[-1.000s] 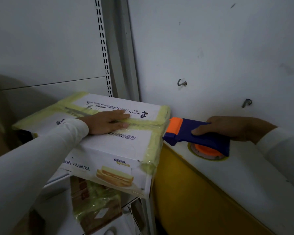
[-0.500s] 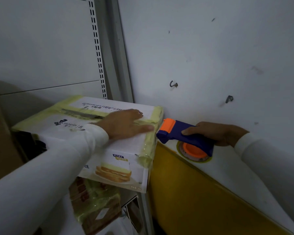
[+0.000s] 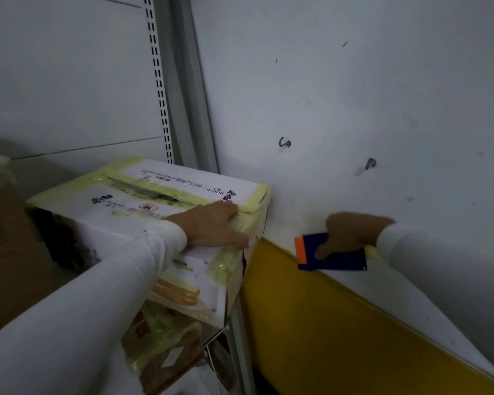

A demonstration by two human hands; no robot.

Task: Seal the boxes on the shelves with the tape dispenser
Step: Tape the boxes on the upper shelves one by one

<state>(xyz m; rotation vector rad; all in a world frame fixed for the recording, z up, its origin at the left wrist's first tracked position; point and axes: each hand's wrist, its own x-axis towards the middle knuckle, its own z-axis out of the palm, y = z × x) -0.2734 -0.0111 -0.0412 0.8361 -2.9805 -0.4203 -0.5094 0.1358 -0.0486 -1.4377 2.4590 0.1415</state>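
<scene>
Long white sleeves (image 3: 103,295) on both arms, cuffs at wrists, hands bare

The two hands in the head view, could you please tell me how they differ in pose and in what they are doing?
The left hand lies flat with straight fingers on the white, yellow-taped cardboard box; the right hand curls around the blue and orange tape dispenser. The left hand rests on the box top; the right hand is off the box, beside the white wall. Both wear white sleeves.
</scene>
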